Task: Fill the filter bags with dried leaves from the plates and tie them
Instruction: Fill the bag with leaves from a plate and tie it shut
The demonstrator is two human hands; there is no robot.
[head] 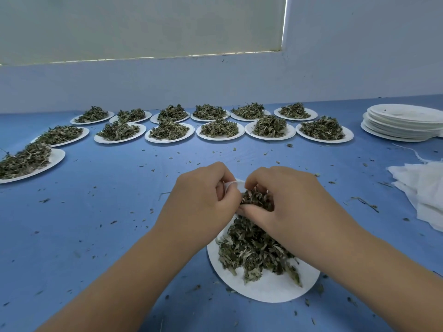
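A white paper plate (271,289) lies on the blue table right in front of me, heaped with dried leaves (254,250). Above its far edge my left hand (199,202) pinches the rim of a white filter bag (236,183), of which only a small strip shows between my fingers. My right hand (285,200) has its fingers curled round a clump of dried leaves at the bag's mouth. Most of the bag is hidden behind both hands.
Several white plates of dried leaves (219,129) stand in two rows across the back and down the left. A stack of empty plates (402,123) sits at the far right, with a pile of white filter bags (424,188) below it. Leaf crumbs litter the blue tabletop (107,212).
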